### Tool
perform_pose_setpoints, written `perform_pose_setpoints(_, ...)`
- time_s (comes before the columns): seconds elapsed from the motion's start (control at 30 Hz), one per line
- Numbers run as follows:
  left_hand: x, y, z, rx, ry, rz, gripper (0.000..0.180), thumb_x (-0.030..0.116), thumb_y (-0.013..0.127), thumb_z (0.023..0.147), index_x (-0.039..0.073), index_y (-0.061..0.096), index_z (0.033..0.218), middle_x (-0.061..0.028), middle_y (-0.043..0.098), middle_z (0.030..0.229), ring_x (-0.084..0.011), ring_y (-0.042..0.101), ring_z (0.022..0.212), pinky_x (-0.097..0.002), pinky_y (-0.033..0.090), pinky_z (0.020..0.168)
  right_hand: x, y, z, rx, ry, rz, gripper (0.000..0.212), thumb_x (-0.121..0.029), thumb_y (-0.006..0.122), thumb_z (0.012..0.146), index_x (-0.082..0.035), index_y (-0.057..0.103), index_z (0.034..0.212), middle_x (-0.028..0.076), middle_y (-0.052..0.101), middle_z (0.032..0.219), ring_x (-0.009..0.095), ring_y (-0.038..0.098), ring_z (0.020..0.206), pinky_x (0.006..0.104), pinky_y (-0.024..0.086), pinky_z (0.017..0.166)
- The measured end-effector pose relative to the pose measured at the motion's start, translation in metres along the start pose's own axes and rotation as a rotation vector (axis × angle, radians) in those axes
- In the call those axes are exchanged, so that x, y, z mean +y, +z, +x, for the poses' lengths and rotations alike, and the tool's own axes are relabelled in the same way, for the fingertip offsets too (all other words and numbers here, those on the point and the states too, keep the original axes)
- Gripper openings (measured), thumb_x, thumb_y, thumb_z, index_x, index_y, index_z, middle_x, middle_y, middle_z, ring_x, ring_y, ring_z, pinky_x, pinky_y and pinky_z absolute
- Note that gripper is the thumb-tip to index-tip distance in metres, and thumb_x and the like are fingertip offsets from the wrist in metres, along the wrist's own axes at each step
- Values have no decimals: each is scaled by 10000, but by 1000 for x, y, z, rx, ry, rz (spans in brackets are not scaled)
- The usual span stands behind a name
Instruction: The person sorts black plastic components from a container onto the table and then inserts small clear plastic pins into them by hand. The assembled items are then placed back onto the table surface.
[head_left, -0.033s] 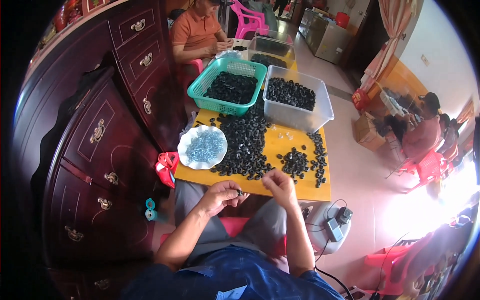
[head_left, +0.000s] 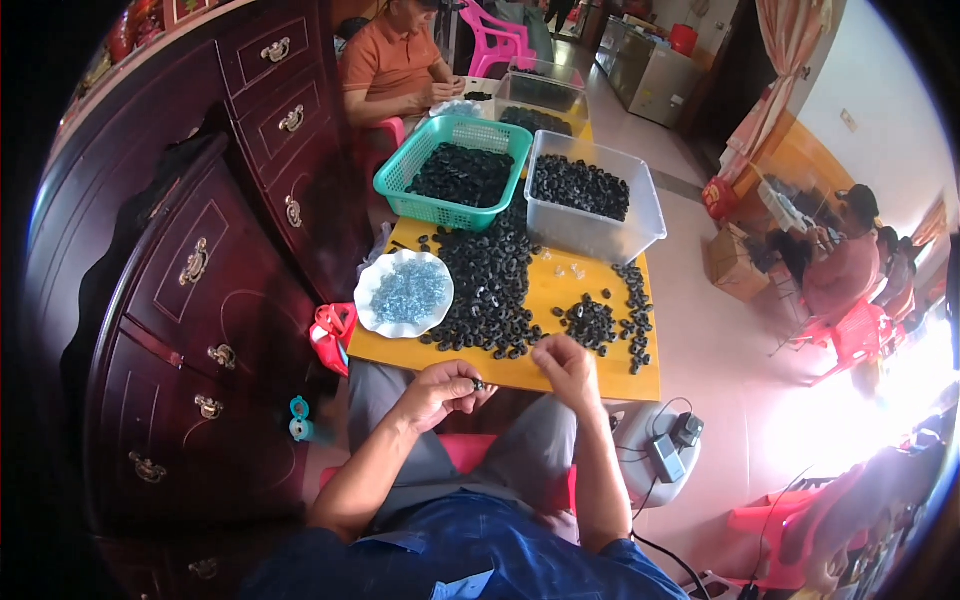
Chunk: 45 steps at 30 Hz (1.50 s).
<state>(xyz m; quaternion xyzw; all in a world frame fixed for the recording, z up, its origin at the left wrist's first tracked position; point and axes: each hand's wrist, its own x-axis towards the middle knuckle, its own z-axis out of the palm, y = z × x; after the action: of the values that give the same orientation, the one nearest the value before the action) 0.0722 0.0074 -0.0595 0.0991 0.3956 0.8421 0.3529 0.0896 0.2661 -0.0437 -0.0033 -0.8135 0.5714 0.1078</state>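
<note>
In the head view, the near edge of the yellow table (head_left: 545,318) runs just ahead of the person's lap, and the left hand (head_left: 442,390) is at that edge, its thumb and fingers pinching a small black piece (head_left: 478,386). The right hand (head_left: 566,372) hovers beside it, near the small black pile (head_left: 588,324), thumb and fingers curled toward each other; whether they meet or grip anything is too small to tell. Yellow surface shows between the large black heap (head_left: 490,290) and that pile, with a few clear bits (head_left: 568,271) above it; a band of black rings (head_left: 637,320) follows the right edge. At the left edge, a scalloped white plate (head_left: 363,292) holds pale bluish, see-through pieces (head_left: 410,290). Farther back, a green basket (head_left: 450,213) and a clear plastic bin (head_left: 592,238) stand side by side, both partly filled with black pieces. The basket's front wall hides part of its load, and the bin covers some of the table behind it. A co-worker in orange (head_left: 385,62) is cut off by the top border, and strong glare washes out the floor (head_left: 730,420) at right.
</note>
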Motion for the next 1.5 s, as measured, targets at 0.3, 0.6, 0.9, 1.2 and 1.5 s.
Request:
perform_pose_setpoints(0.3,6,6,-2,-34,11,-21,131,92,647,936,25,638,1048,-94,689,927,-135,661,718,-262,579,673,23,-52,29,125,-39,-764,156,-193,696,802,-99,728,923,109,712,905,303,693,824,382,551,724)
perform_pose_setpoints(0.6,2,-7,-5,-10,12,-60,128,89,638,941,27,642,1054,-92,691,926,-125,657,701,-254,578,658,31,-48,35,74,9,-763,176,-209,690,790,-122,733,937,107,712,915,310,689,844,407,547,745)
perform_pose_setpoints(0.9,-5,-11,-7,15,-4,-60,142,99,641,939,25,636,1060,-97,690,921,-138,657,703,-261,575,645,45,-47,37,86,-51,-847,153,-206,668,763,-128,738,873,138,705,841,321,691,793,417,552,721)
perform_pose_setpoints(1.2,2,-15,0,21,6,-37,125,100,635,945,39,624,1053,-94,675,914,-129,630,700,-245,533,654,39,-65,48,165,-131,-663,141,-168,627,847,-89,714,926,143,705,896,353,676,839,418,542,740)
perform_pose_setpoints(1.5,-2,-14,-3,20,5,-64,136,100,638,944,36,627,1063,-102,680,915,-141,635,711,-266,539,649,23,-51,33,-33,-45,-679,148,-211,656,814,-133,745,903,120,716,819,326,695,776,416,551,712)
